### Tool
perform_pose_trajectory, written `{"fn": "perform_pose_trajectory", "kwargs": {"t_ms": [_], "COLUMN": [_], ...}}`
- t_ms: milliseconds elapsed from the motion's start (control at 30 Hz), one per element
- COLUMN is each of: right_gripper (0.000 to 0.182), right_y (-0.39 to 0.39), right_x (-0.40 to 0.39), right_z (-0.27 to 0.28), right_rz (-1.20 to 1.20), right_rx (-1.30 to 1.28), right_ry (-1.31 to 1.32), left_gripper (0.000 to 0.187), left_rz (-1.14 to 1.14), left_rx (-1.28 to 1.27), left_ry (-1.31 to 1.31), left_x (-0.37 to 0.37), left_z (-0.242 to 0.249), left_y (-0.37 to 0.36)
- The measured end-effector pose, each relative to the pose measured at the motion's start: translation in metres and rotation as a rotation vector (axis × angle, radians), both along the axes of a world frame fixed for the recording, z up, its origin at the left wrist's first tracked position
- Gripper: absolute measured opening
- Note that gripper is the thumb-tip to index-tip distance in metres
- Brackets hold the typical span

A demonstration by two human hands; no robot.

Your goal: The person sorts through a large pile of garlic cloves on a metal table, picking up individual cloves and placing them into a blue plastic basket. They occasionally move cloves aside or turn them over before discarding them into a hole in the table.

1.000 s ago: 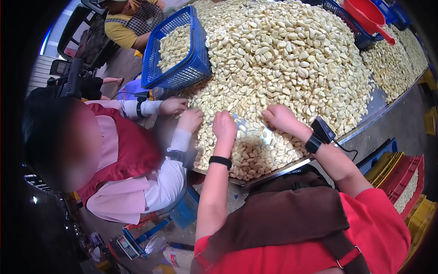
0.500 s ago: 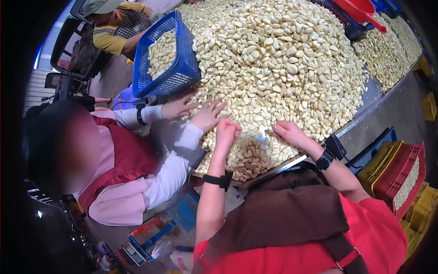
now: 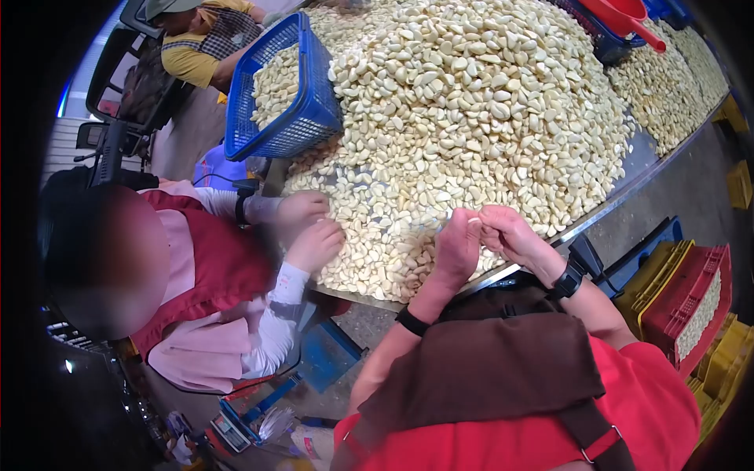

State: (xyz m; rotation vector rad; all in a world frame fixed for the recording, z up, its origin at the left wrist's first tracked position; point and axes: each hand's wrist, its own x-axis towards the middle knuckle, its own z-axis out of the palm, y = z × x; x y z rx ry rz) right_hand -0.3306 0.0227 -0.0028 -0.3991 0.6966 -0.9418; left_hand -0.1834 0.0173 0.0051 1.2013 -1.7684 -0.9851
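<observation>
Peeled garlic cloves (image 3: pixel 471 94) lie heaped on the metal table, thinning to a loose layer near its front edge. My left hand (image 3: pixel 457 247) is closed above this layer, thumb and fingers pinched together. My right hand (image 3: pixel 514 235) meets it from the right, its fingertips also pinched and touching or almost touching the left ones. A small pale bit shows where the fingertips meet, too small and covered to name. Cloves lie under and around both hands.
To the left, a co-worker in a red apron (image 3: pixel 224 243) has both hands in the cloves. A blue basket (image 3: pixel 318 102) of cloves stands on the table's far left, near another person (image 3: pixel 204 47). A red scoop (image 3: pixel 620 16) lies back right; stacked crates (image 3: pixel 667 290) stand at right.
My left hand has moved right and met my right hand at the fingertips. The cloves at the front edge are now more spread out. The co-worker's hands have drawn back to the left.
</observation>
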Motion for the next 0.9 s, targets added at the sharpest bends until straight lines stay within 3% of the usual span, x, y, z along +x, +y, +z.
{"fn": "perform_pose_trajectory", "kwargs": {"t_ms": [167, 233, 267, 300, 400, 433, 467, 500, 567, 633, 700, 900], "right_gripper": [0.027, 0.027, 0.028, 0.028, 0.025, 0.025, 0.023, 0.021, 0.014, 0.008, 0.014, 0.013], "right_y": [0.008, 0.011, 0.011, 0.012, 0.012, 0.013, 0.015, 0.018, 0.026, 0.037, 0.042, 0.058], "right_x": [-0.009, -0.012, -0.014, -0.015, -0.023, -0.031, -0.041, -0.050, -0.054, -0.048, -0.053, -0.037], "right_z": [0.020, 0.022, 0.018, 0.020, 0.023, 0.024, 0.029, 0.030, 0.024, 0.016, 0.011, 0.014], "right_rz": [-0.151, -0.223, -0.245, -0.251, -0.221, -0.223, -0.078, 0.070, 0.192, 0.160, 0.225, 0.092], "right_rx": [0.011, 0.022, 0.023, 0.024, -0.056, -0.054, -0.125, -0.197, -0.162, -0.187, -0.204, -0.124], "right_ry": [0.009, -0.008, -0.013, -0.013, 0.223, 0.221, 0.369, 0.516, 0.557, 0.538, 0.557, 0.434], "left_gripper": [0.014, 0.012, 0.010, 0.010, 0.010, 0.009, 0.008, 0.008, 0.006, 0.011, 0.011, 0.007], "left_rz": [-0.031, -0.055, -0.097, -0.103, -0.088, -0.148, -0.206, -0.207, -0.364, -0.398, -0.485, -0.515], "left_rx": [0.052, 0.355, 0.622, 0.625, 0.524, 0.355, 0.188, 0.191, -0.112, -0.137, -0.122, -0.137], "left_ry": [0.146, 0.435, 0.655, 0.654, 0.580, 0.448, 0.316, 0.314, -0.110, -0.183, -0.298, -0.235], "left_x": [-0.026, -0.034, -0.035, -0.038, -0.042, -0.041, -0.038, -0.033, -0.023, -0.020, -0.016, -0.016], "left_z": [0.016, 0.020, 0.022, 0.018, 0.014, 0.022, 0.027, 0.026, 0.026, 0.030, 0.032, 0.041], "left_y": [-0.001, -0.002, -0.004, -0.005, -0.004, -0.004, -0.003, -0.003, -0.002, 0.004, 0.004, 0.009]}}
